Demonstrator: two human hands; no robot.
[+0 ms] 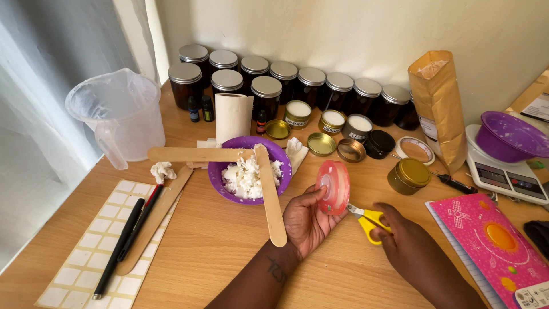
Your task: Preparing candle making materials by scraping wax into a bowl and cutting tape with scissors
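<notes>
While the left hand [306, 220] holds a roll of pink tape [333, 186] upright between thumb and fingers, palm up over the wooden table [229, 252], the right hand [409, 240] grips yellow-handled scissors [368, 220], blades pointing at the roll's lower edge and just touching or nearly so; cannot tell which. Both hands closed on their items. Just left of the tape sits a purple bowl [220, 171] of white waxy flakes, with a flat wooden stick [270, 194] laid across its rim and reaching down beside the left wrist; a second stick [194, 154] rests across the bowl's far-left edge. Sheet of blank labels [91, 252] at near left with two pens [123, 243] and a third stick on it. Clear plastic jug [120, 114] at far left. Row of dark lidded jars [297, 80] along the wall, small gold tins [409, 175] in front. Brown paper bag [439, 109] stands right of centre; scale [503, 174] carrying another purple bowl beyond it. Pink notebook [492, 252] at near right.
</notes>
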